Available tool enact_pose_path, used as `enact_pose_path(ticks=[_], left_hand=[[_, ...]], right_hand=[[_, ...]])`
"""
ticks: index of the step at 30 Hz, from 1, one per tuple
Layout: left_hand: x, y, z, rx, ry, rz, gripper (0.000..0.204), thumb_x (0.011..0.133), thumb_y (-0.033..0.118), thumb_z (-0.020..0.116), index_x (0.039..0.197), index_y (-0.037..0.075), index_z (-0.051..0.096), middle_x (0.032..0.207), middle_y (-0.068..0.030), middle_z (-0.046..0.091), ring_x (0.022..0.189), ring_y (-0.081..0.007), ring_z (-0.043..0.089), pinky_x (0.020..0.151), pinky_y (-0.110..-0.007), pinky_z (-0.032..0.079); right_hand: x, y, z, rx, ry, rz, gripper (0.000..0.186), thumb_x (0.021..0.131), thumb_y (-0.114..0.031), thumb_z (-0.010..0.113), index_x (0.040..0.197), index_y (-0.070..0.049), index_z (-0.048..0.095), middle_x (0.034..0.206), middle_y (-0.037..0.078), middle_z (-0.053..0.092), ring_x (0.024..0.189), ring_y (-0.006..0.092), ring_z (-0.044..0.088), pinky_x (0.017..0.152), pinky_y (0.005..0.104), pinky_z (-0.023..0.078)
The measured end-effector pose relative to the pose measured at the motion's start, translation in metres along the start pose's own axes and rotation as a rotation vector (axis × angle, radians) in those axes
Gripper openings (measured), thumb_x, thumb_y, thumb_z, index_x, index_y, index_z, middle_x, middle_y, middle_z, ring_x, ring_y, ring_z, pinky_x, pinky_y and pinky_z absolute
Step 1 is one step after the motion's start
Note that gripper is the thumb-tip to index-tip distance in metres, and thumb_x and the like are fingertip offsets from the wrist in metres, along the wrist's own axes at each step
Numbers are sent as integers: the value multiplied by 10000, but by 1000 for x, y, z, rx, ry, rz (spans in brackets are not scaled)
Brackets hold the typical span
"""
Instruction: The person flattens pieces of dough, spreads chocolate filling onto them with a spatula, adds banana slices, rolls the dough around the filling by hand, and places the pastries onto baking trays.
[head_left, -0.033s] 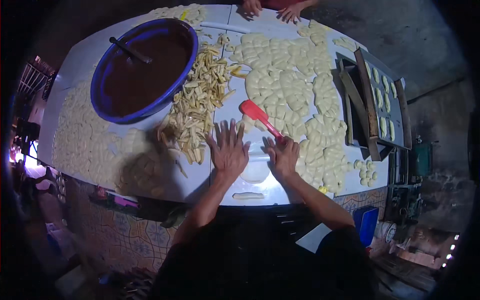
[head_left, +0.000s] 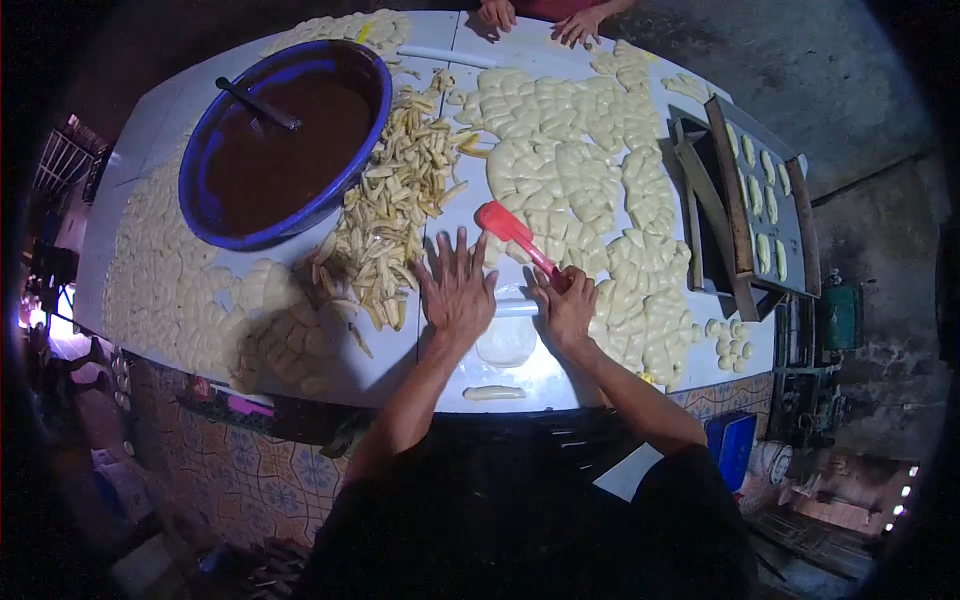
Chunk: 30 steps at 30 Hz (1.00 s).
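Note:
My right hand [head_left: 568, 308] is closed around the handle of a red spatula [head_left: 507, 226], whose broad head points up and left. With its fingers spread, my left hand [head_left: 459, 293] lies flat beside it. A pale rod like a rolling pin [head_left: 516, 308] runs between the two hands; its ends are hidden at the hands. Just below the rod lies a flattened piece of dough [head_left: 505, 346] on the white table [head_left: 440, 392]. Nearer the table's front edge rests a small closed dough roll [head_left: 494, 393].
Sliced bananas [head_left: 385, 230] are heaped left of centre, beside a blue basin [head_left: 200, 225] of brown filling with a dark-handled utensil [head_left: 258, 103]. Dough pieces [head_left: 555, 180] cover both sides. Trays [head_left: 790, 215] with dough rolls stand at right. Another person's hands [head_left: 578, 25] rest at the far edge.

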<state>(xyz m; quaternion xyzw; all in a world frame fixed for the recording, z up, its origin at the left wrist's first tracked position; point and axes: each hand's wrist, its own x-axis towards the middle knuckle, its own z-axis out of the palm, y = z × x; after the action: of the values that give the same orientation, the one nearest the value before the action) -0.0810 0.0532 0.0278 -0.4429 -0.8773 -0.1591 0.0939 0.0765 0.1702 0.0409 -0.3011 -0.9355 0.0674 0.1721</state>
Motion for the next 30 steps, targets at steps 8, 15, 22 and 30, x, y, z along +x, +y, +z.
enact_pose_path(ticks=[8, 15, 22, 30], left_hand=[[54, -8, 6, -151, 258, 14, 736, 941, 359, 590, 1545, 15, 349, 1542, -309, 370, 1472, -458, 286, 1149, -665, 220], [13, 8, 5, -126, -77, 541, 563, 859, 108, 586, 1413, 29, 517, 1091, -120, 635, 1057, -291, 594, 933, -428, 463], [-60, -40, -87, -401, 4, -49, 585, 875, 133, 674, 1426, 36, 503, 1091, -224, 637, 1066, -386, 616, 891, -462, 516], [-98, -118, -64, -442, 299, -719, 626, 816, 136, 675, 1401, 1, 499, 1066, -273, 617, 995, -451, 599, 887, -528, 479]], right_hand=[[52, 23, 13, 174, 103, -9, 395, 891, -295, 698, 1263, -163, 701, 1162, 202, 567, 1099, 364, 523, 915, 477, 443], [141, 6, 16, 303, -137, -95, 354, 779, -282, 767, 1085, -105, 755, 1090, 201, 640, 1082, 396, 532, 952, 462, 463], [155, 4, 42, 267, -234, -290, 343, 767, -252, 768, 1034, -59, 672, 966, 150, 694, 1061, 411, 528, 968, 498, 428], [182, -109, -17, 861, -429, -119, 299, 1012, -233, 628, 1052, 59, 680, 720, 88, 694, 629, 157, 666, 577, 291, 505]])
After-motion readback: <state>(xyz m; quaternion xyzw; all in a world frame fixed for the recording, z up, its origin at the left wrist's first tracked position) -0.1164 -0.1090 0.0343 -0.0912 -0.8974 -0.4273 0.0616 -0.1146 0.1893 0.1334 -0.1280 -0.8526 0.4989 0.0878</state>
